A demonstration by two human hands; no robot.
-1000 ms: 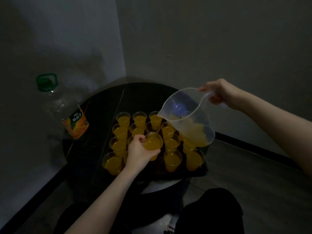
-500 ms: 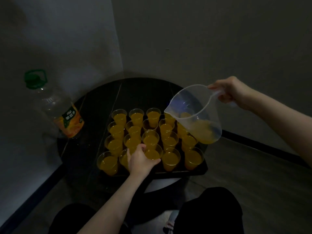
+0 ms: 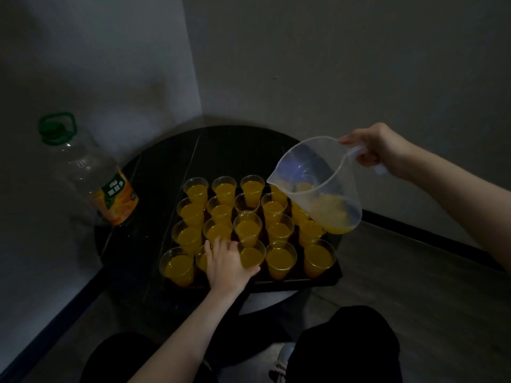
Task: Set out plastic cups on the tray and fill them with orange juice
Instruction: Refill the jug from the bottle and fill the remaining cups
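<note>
A black tray (image 3: 318, 281) on a round dark table holds several clear plastic cups of orange juice. My left hand (image 3: 226, 262) curls round a filled cup (image 3: 251, 257) standing in the front row, with the thumb under its right side. One cup (image 3: 246, 203) in the second row from the back looks empty. My right hand (image 3: 378, 150) grips the handle of a clear plastic jug (image 3: 312, 175). The jug hangs tilted above the tray's right side, spout to the left, with a little juice (image 3: 333, 215) pooled low in it. No juice is flowing.
A large, nearly empty juice bottle (image 3: 91, 172) with a green cap stands at the left edge of the table (image 3: 154, 175). The table sits in a corner between two walls. My knees in dark trousers (image 3: 345, 346) are just below the table's front edge.
My left hand has lowered the filled cup from above the tray into the front row. The jug has swung up and right, away from that cup.
</note>
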